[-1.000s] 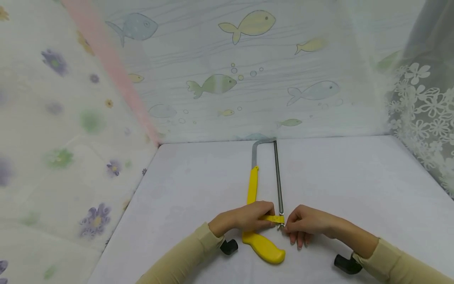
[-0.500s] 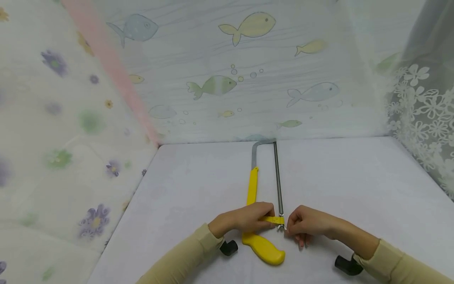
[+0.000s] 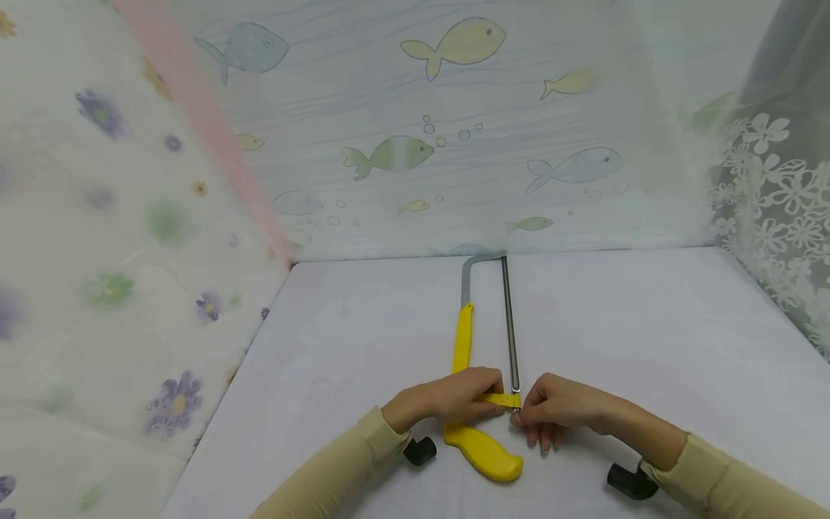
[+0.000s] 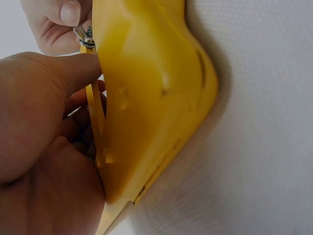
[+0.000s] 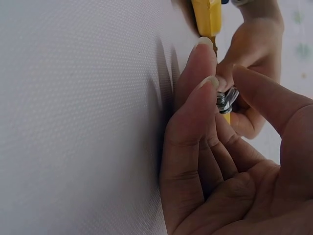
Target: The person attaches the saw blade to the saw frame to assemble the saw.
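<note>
A hacksaw with a yellow handle [image 3: 483, 454] and a thin blade [image 3: 510, 331] lies flat on the white table [image 3: 648, 324], pointing away from me. My left hand [image 3: 454, 396] grips the yellow frame just above the handle. My right hand [image 3: 551, 407] pinches the small metal wing nut [image 3: 515, 412] at the blade's near end. The right wrist view shows that nut [image 5: 226, 100] held between the thumb and the fingertips [image 5: 208, 58]. In the left wrist view the handle [image 4: 151, 98] fills the middle, with my left hand [image 4: 39, 127] curled behind it.
A fish-print sheet [image 3: 454, 130] closes the back of the table, a floral sheet [image 3: 97, 288] the left side and a lace curtain [image 3: 778, 202] the right. Black wrist-camera mounts [image 3: 420, 450] [image 3: 625, 481] sit at both sleeves.
The right hand's fingers have shifted slightly at the wing nut. The saw and the left hand have stayed in place.
</note>
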